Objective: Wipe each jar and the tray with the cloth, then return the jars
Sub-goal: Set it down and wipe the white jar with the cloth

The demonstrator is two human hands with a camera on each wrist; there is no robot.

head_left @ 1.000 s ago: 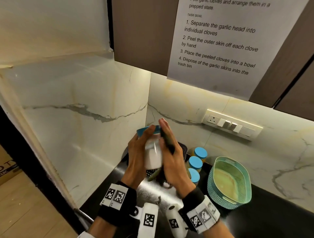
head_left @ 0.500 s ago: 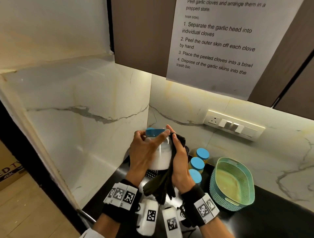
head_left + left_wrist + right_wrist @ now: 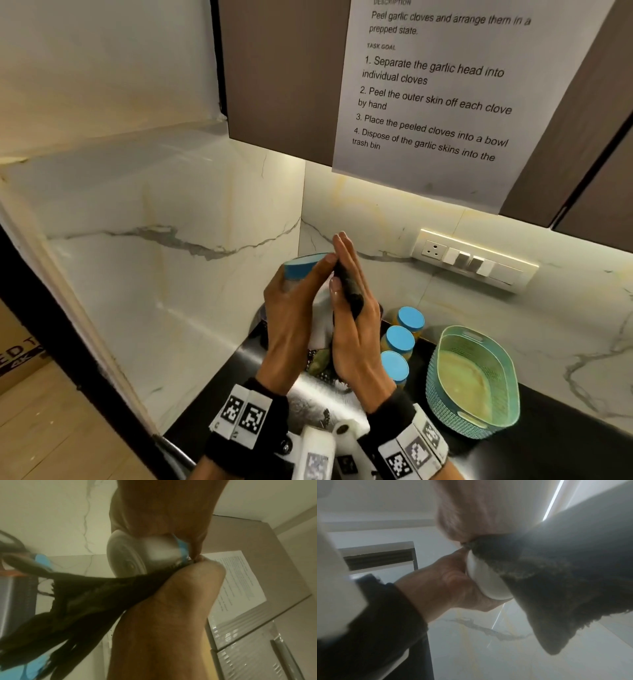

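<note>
My left hand (image 3: 298, 301) grips a jar (image 3: 320, 330) of white powder with a blue lid (image 3: 301, 265), lifted above the counter and tilted left. My right hand (image 3: 356, 329) presses a dark cloth (image 3: 349, 291) flat against the jar's right side, fingers straight up, with the thumb pinching the cloth. The left wrist view shows the jar's base (image 3: 126, 561) with the cloth (image 3: 85, 601) trailing below it. In the right wrist view the cloth (image 3: 556, 588) covers the jar (image 3: 488, 582). Three more blue-lidded jars (image 3: 399, 339) stand to the right. A shiny steel tray (image 3: 318, 394) lies under my hands.
A teal plastic basket (image 3: 472, 377) sits on the black counter at the right. Marble walls close in on the left and behind. A switch plate (image 3: 476, 262) is on the back wall, and a paper sheet (image 3: 435, 102) hangs from the cabinet above.
My right hand has gone from curling round the jar with the cloth to lying flat, and has slid up its side. The cloth's hanging tail is now hidden behind my hands.
</note>
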